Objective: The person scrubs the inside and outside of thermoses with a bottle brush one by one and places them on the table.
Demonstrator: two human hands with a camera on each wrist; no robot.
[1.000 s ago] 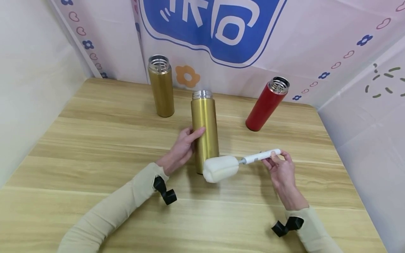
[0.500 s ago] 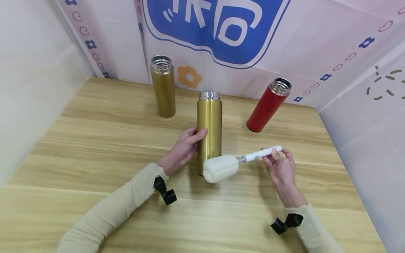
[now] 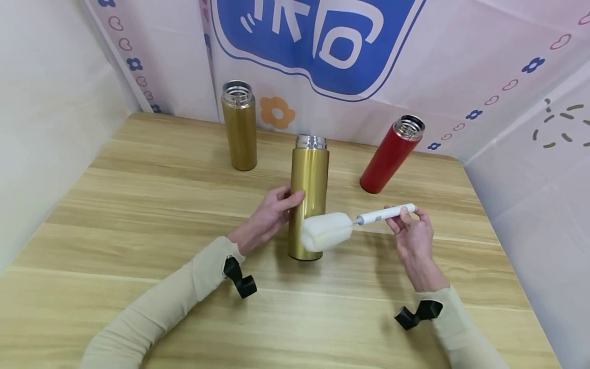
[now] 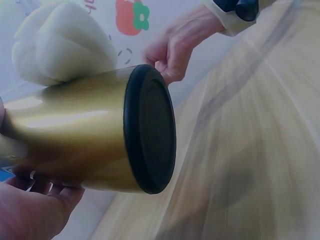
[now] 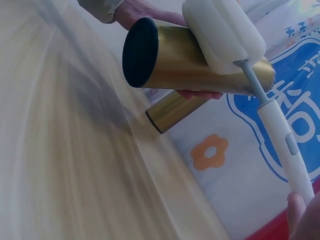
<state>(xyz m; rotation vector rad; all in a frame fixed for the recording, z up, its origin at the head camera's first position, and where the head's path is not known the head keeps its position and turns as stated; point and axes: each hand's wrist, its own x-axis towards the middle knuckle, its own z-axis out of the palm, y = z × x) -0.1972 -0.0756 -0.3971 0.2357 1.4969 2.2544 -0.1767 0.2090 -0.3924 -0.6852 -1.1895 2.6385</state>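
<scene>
My left hand grips a gold thermos flask around its middle, thumb across the front. The flask is lidless and held clear of the table, its dark base showing in the left wrist view. With my right hand I pinch the white handle of a bottle brush between thumb and fingers. Its white sponge head points left and overlaps the lower half of the flask in the head view. In the right wrist view a thin grey rod joins handle and sponge.
A second lidless gold flask stands upright at the back left of the wooden table. An open red flask stands at the back right. Behind them hangs a printed cloth with a blue logo.
The gold flask in my left hand has shifted right. My right hand has raised the brush slightly, so the sponge sits higher in front of the flask.
</scene>
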